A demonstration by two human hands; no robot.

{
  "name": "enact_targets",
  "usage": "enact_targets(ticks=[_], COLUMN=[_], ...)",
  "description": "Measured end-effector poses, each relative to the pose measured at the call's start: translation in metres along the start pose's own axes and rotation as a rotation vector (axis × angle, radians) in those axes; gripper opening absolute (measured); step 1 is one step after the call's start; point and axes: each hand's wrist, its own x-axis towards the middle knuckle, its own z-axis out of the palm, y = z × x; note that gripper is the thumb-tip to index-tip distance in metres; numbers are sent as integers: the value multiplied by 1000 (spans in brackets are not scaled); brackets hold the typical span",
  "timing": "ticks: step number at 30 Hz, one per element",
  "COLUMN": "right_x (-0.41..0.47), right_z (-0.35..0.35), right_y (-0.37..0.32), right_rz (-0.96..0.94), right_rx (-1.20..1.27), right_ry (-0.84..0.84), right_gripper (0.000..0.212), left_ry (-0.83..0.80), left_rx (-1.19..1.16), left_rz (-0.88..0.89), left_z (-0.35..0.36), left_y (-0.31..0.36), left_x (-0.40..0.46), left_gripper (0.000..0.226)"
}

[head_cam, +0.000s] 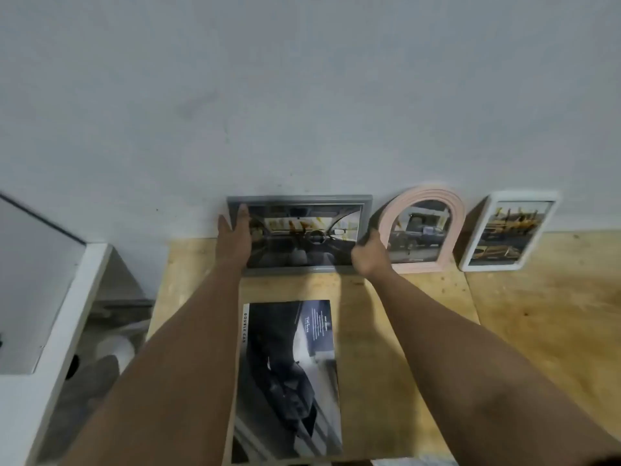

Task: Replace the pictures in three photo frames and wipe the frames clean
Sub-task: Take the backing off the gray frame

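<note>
While three frames line the wall, left hand lies flat and right hand grips the grey frame

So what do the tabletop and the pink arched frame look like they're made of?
The pale wooden tabletop looks like bare plywood: matte, with visible grain, knots and a seam between panels. The pink arched photo frame has a smooth, uniform, ridged surface, which suggests moulded plastic or resin, though painted wood can't be ruled out.
</note>
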Motion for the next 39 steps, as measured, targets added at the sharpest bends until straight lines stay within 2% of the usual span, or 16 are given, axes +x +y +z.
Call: enact_targets(ticks=[5,9,16,20,22,25,27,29,32,35,37,39], right_x=[0,-1,-57,-116,-146,-180,-199,-216,-233,-237,-236,-232], right_z=[7,8,-1,-27,-45,-68,-82,-97,-117,-133,-140,-143], right_y=[4,9,-4,-2,3,27,48,70,106,143,162,178], right_rz=[-16,-24,-105,-106,-73,9,48,100,155,182,210,243], right_rx=[109,164,247,333,368,406,445,517,694,807,847,888], right_ry=[36,46,50,85,106,170,243,290,274,235,231,248], right_gripper=[68,60,59,71,70,87,98,95,60,36,30,37], left_ry=[-19,5,122,128,110,112,89,28,-62,-119,-160,-202], left_rx=[-124,-161,-189,-206,-242,-196,-151,-169,-239,-358,-400,-396], left_rz=[33,54,66,61,68,124,132,101,21,-95,-163,-219], left_z=[7,7,-21,-32,-33,-27,-19,-9,7,26,38,49], left_y=[-1,-1,-5,-1,0,-7,-14,-17,-28,-52,-67,-88], left_x=[10,-2,-44,-85,-114,-149,-168,-192,-225,-227,-229,-231], left_gripper=[81,70,81,80,79,105,108,107,79,45,30,20])
